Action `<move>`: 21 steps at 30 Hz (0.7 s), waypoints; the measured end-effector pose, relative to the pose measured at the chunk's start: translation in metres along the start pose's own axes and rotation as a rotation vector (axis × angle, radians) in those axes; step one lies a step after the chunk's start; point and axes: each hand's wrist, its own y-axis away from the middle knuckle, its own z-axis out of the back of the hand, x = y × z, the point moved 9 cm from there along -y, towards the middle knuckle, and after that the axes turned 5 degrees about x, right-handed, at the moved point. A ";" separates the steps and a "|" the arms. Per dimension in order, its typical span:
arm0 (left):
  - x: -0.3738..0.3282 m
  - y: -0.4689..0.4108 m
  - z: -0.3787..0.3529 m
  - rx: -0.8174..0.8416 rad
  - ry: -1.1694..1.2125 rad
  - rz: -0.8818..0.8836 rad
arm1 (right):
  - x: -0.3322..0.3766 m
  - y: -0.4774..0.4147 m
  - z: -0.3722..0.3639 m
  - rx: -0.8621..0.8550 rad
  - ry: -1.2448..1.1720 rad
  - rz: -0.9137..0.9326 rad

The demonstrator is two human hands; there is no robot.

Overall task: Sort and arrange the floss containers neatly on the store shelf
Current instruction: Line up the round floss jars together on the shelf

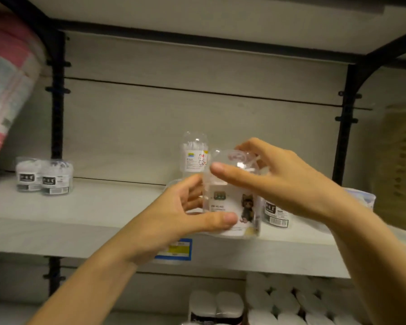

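Floss container (234, 207) between both hands (223, 191)

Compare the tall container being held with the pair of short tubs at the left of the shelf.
The held container is tall, while the short tubs are squat. It carries a dog picture on a pale label; the tubs have black labels with barcodes. It is gripped by the left hand and right hand; the tubs stand untouched on the shelf. All are clear plastic with white contents.
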 end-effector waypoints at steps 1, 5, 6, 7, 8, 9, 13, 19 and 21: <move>0.001 0.006 0.007 -0.013 0.011 0.010 | 0.003 -0.001 -0.008 0.062 -0.059 0.010; 0.011 0.048 0.036 -0.061 0.051 0.057 | 0.027 -0.002 -0.051 0.194 -0.254 0.167; 0.016 0.062 0.043 -0.068 0.052 0.076 | 0.035 -0.001 -0.065 0.206 -0.288 0.200; 0.021 0.076 0.051 -0.081 0.043 0.091 | 0.043 -0.001 -0.079 0.216 -0.308 0.227; 0.023 0.090 0.060 -0.100 0.022 0.099 | 0.052 -0.002 -0.092 0.220 -0.320 0.252; 0.025 0.102 0.072 -0.130 -0.007 0.100 | 0.063 -0.004 -0.104 0.222 -0.324 0.272; 0.005 0.133 0.133 -0.320 -0.219 0.049 | 0.112 -0.035 -0.128 0.162 -0.330 0.345; -0.029 0.110 0.226 -0.434 -0.695 -0.061 | 0.148 -0.117 -0.134 -0.043 -0.217 0.227; -0.020 0.097 0.245 -0.369 -0.757 -0.054 | 0.140 -0.141 -0.156 -0.004 -0.215 0.140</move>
